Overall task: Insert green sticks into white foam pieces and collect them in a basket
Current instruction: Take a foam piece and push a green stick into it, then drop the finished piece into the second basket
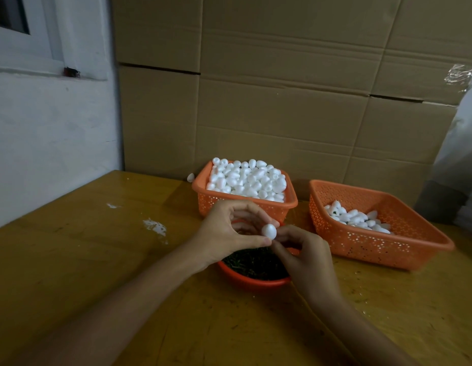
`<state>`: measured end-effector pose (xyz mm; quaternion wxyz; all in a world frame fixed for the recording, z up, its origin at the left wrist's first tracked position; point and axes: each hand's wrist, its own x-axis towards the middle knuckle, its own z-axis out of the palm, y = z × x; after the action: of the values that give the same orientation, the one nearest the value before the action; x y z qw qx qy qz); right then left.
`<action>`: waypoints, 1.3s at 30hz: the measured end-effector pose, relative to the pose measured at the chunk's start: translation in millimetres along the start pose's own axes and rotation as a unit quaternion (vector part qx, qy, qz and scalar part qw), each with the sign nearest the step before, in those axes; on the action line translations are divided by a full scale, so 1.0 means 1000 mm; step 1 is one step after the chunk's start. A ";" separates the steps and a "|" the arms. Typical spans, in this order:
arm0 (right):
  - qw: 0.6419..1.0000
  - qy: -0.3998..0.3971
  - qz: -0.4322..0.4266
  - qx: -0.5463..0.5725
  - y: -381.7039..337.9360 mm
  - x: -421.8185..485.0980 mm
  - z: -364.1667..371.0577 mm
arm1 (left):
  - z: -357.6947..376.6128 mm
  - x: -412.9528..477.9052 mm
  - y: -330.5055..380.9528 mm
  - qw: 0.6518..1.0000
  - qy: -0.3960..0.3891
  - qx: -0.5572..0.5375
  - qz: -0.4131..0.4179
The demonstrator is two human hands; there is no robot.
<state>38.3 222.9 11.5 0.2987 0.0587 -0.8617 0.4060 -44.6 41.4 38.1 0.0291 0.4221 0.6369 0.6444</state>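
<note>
The left hand (229, 233) is pinching one foam piece (269, 231) over the bowl (253, 282) of green sticks (256, 262). The right hand (306, 260) is curling its fingertips against the piece, though I cannot tell whether it is pinching a stick. The collecting basket (388, 244) is holding a thin layer while the supply basket (200, 186) is brimming, so most of the work is judged to be remaining.
</note>
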 end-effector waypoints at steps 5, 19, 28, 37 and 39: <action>1.000 -0.002 -0.010 0.003 0.002 -0.001 0.001 | 0.001 0.001 -0.001 1.000 -0.008 0.005 0.005; 1.000 0.001 -0.017 0.020 0.000 0.000 -0.002 | 0.000 0.001 -0.005 0.999 0.002 0.012 0.031; 0.961 0.245 0.033 -0.123 0.025 0.034 -0.075 | 0.005 0.000 -0.006 0.995 0.095 0.007 0.041; 0.893 0.223 0.135 -0.367 0.080 0.037 -0.125 | 0.009 -0.003 -0.011 0.991 0.084 0.092 0.041; 0.881 0.205 0.180 -0.386 0.080 0.037 -0.130 | 0.008 -0.002 -0.013 0.981 0.117 0.152 0.035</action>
<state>40.8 376.5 43.0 0.3898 -0.3016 -0.8654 0.0905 -44.5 49.0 24.7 -0.1325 0.3653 0.7112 0.5859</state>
